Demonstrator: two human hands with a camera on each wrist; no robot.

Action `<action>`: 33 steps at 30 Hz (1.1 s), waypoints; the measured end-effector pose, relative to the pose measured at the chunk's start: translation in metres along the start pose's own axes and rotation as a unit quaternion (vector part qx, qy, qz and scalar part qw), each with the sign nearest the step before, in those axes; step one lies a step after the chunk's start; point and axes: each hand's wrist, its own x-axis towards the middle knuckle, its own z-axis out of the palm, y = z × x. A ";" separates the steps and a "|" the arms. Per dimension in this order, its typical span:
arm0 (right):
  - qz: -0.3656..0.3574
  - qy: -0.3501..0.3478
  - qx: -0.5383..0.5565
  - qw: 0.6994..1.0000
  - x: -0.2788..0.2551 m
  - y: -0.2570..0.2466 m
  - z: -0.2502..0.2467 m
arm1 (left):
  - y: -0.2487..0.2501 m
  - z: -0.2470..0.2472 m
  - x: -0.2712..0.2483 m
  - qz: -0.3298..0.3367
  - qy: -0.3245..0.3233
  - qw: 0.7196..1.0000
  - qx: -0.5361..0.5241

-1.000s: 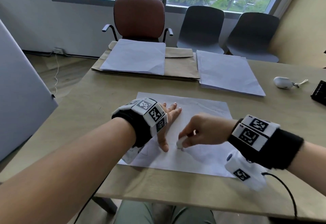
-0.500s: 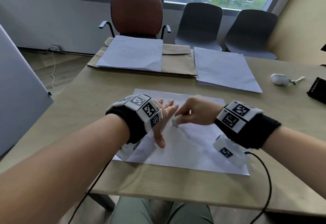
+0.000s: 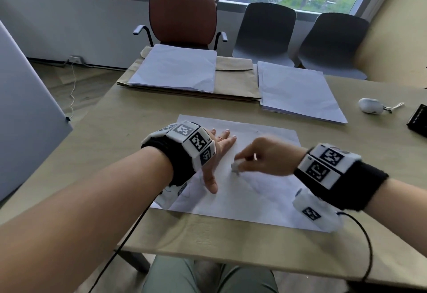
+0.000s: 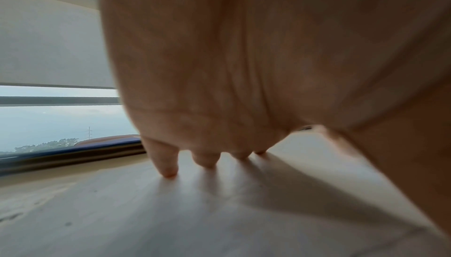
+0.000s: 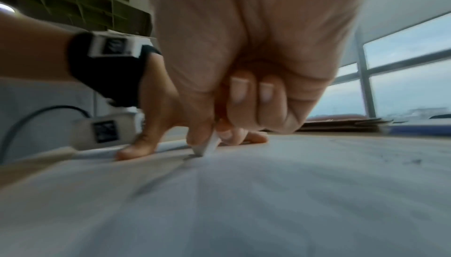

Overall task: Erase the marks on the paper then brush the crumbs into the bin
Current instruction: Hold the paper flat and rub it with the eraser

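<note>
A white sheet of paper (image 3: 258, 191) with faint pencil marks lies on the table in front of me. My left hand (image 3: 218, 154) presses flat on its left part, fingers straight, thumb stretched toward me. My right hand (image 3: 261, 161) pinches a small white eraser (image 3: 236, 167) between thumb and fingers, its tip on the paper just right of the left hand. In the right wrist view the eraser (image 5: 207, 145) touches the paper (image 5: 268, 193) beside a dark pencil line. The left wrist view shows the left hand's fingertips (image 4: 168, 170) on the sheet.
The tan table (image 3: 138, 128) also carries two stacks of white paper (image 3: 175, 67) (image 3: 298, 92) at the far side, one on brown envelopes. A white earbud case (image 3: 369, 105) and a black device (image 3: 418, 120) lie at the right. Three chairs stand behind. No bin is in view.
The right hand with the eraser went from near the front of the sheet up toward the left fingertips, then came partway back toward me. The left hand stayed flat on the paper.
</note>
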 end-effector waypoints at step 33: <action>0.052 0.027 -0.003 0.998 0.006 -0.002 -0.003 | 0.003 0.005 0.001 -0.001 0.024 1.000 -0.004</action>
